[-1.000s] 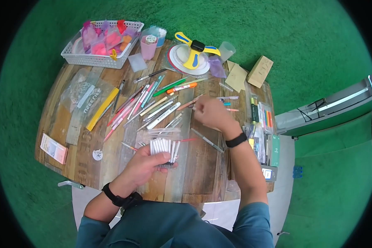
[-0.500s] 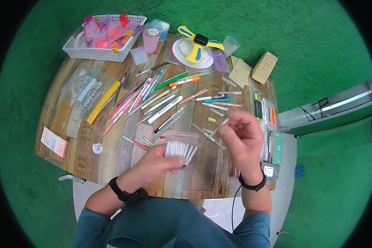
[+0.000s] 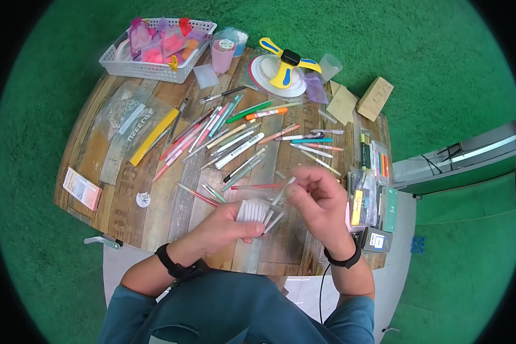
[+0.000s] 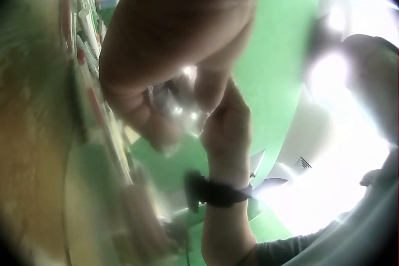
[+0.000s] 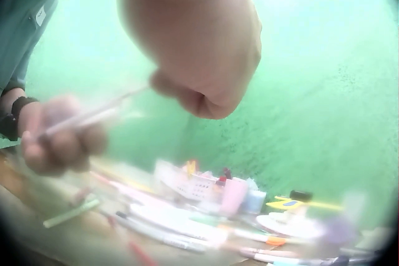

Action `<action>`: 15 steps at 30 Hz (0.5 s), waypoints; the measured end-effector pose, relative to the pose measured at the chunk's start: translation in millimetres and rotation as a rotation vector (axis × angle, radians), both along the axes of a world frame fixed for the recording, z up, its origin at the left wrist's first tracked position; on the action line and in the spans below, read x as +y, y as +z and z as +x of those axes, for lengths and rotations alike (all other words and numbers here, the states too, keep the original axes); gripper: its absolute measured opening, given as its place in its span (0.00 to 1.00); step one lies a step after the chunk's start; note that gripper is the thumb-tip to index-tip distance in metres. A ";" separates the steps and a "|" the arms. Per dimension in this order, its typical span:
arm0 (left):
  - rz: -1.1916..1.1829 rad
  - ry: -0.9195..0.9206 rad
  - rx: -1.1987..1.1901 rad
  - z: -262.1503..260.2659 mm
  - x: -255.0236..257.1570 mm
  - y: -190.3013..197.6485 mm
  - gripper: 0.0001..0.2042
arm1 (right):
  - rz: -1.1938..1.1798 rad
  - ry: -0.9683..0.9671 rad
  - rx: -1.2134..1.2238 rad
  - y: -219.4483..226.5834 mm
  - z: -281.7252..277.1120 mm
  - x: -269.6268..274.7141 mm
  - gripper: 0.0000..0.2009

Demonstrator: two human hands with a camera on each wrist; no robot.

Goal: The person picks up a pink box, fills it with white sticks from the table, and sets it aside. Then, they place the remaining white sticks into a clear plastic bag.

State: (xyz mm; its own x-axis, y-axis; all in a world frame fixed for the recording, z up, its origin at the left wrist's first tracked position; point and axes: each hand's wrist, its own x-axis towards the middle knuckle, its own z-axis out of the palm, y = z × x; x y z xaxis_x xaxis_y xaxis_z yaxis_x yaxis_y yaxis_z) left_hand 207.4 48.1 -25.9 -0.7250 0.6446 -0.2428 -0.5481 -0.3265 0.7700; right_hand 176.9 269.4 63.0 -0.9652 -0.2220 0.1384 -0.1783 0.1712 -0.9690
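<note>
My left hand (image 3: 226, 226) grips a clear plastic bag (image 3: 275, 207) of white sticks (image 3: 251, 211), thumb across its lower end. Just right of it, my right hand (image 3: 321, 203) pinches one thin white stick (image 3: 284, 189) between thumb and fingertips, its lower end at the bag's mouth. Whether that end is inside the bag I cannot tell. In the left wrist view the left hand (image 4: 181, 35) curls round the shiny plastic. The right wrist view shows the right hand (image 5: 193, 48) holding the blurred stick's upper end, which slants to the left hand (image 5: 62, 135).
Loose pens and markers, among them an orange marker (image 3: 266, 113), spread beyond the hands. A white basket (image 3: 149, 71) stands back left, a pink cup (image 3: 222, 57) beside it, a yellow-blue spinner (image 3: 283, 74) on plates. A wooden block (image 3: 375, 98) and packs (image 3: 389, 209) line the right.
My right hand went from among the pens back toward me with a stick, then left to the bag. The left hand moved right with the bag, which now meets the stick's lower end.
</note>
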 end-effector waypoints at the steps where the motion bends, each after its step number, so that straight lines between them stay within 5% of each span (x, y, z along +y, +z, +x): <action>1: 0.005 0.003 -0.011 0.1 -0.2 0.1 0.15 | 0.002 0.000 0.000 1.4 0.5 -1.2 0.14; 4: 0.006 0.012 -0.022 0.7 -1.9 1.2 0.15 | -0.029 -0.019 -0.078 10.1 0.0 -5.1 0.11; 6: 0.021 0.018 -0.013 0.7 -2.7 0.6 0.15 | 0.314 0.227 -0.003 15.1 -3.6 -3.5 0.10; 10: 0.054 0.039 -0.052 -0.8 -3.7 2.9 0.17 | 0.273 0.253 0.213 7.6 -4.1 -1.2 0.09; 13: 0.066 0.068 -0.112 -1.2 -6.6 7.2 0.19 | 0.216 0.025 0.209 10.9 2.0 14.7 0.11; 15: 0.073 0.058 -0.114 -1.9 -8.1 8.4 0.19 | -0.017 0.064 -0.287 8.9 9.8 21.8 0.12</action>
State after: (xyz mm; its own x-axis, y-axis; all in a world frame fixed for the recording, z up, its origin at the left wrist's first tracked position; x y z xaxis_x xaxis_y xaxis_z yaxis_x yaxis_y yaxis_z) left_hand 205.5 40.0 -17.5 -0.7319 0.6213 -0.2797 -0.6094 -0.4132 0.6767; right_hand 186.7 291.1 71.9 -0.9494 -0.2840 -0.1339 0.0933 0.1520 -0.9840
